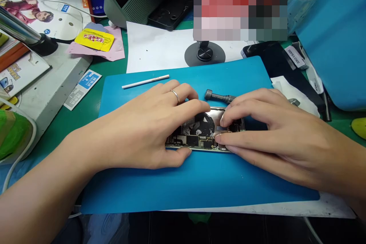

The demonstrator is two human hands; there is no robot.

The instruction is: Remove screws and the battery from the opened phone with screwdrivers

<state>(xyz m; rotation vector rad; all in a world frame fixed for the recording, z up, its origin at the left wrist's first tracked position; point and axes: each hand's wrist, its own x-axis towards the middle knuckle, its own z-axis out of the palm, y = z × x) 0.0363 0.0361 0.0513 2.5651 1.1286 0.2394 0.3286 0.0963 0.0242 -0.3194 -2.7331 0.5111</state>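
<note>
An opened smartphone (200,125) lies on the blue mat (171,183), its circuit board (197,141) and a round black coil-like patch (204,124) exposed. My left hand (148,122), with a ring on one finger, spans the phone's left part. Its thumb presses the near edge and its fingers curl over the far side. At the right end, my right hand (268,129) is closed on the phone, its bent fingertips touching the parts near the board. Whatever lies under those fingertips is hidden. Just beyond the phone rests a dark screwdriver (219,96), partly covered by the right hand.
A white stick (145,81) lies on the mat's far left. Behind it are a white sheet (157,45), a round stand base (205,54) and a black phone (171,13). To the right are a blade box (296,57) and a glass jar (305,0).
</note>
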